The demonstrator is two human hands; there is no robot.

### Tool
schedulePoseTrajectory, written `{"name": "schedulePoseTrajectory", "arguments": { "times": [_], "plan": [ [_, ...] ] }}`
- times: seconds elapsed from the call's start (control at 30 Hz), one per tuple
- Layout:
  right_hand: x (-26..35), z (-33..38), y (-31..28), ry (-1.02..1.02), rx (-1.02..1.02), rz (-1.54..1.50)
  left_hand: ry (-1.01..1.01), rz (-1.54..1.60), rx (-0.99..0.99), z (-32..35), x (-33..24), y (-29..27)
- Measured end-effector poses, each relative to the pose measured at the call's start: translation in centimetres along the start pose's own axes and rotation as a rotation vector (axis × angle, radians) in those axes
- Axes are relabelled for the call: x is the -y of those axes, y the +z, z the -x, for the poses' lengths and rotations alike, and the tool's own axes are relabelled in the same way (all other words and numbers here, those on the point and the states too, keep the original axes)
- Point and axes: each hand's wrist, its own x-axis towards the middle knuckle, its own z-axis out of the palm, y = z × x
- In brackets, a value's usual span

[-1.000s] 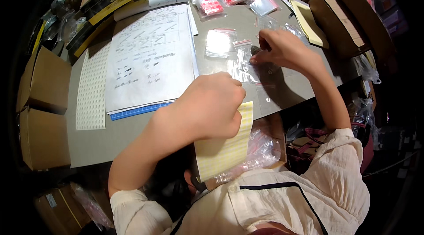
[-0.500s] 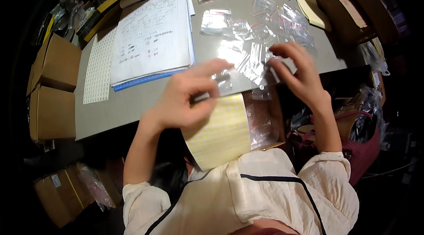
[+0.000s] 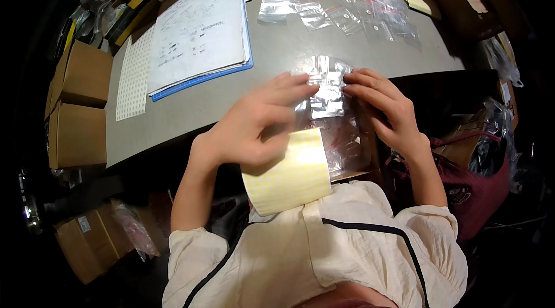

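A loose bunch of small clear zip bags (image 3: pixel 328 89) lies at the table's front edge, between my two hands. My left hand (image 3: pixel 260 114), partly blurred, presses its stretched fingers against the left side of the bunch. Its thumb curls above a yellow-and-white checked sheet (image 3: pixel 289 178). On the other side, the fingertips of my right hand (image 3: pixel 384 102) close against the bags' right edge. Below the bunch, an open cardboard box (image 3: pixel 373 163) in front of my body holds more clear bags (image 3: pixel 344 140). The checked sheet covers its left part.
More clear zip bags (image 3: pixel 376 10) are spread across the table's back right. A written paper pad (image 3: pixel 199 30) rests on a blue-edged board, beside a sheet of small labels (image 3: pixel 134 79). Cardboard boxes (image 3: pixel 81 105) stand left. A dark red bag (image 3: pixel 462 181) hangs right.
Both hands have drawn the nearest bags together and toward me, to the table's front edge. The hands are closer to each other, and the bags farther back stay spread out.
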Motion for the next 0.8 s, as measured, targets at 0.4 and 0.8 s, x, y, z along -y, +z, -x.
{"name": "schedulePoseTrajectory", "arguments": {
  "times": [0.4,0.8],
  "plan": [
    [4.2,-0.5,-0.1,0.346,0.16,-0.844,-0.028,0.01,-0.271,0.5,-4.0,1.6],
    [4.7,-0.9,0.2,0.234,-0.152,-0.792,-0.506,0.93,-0.45,1.6,-5.1,0.2]
  ]
}}
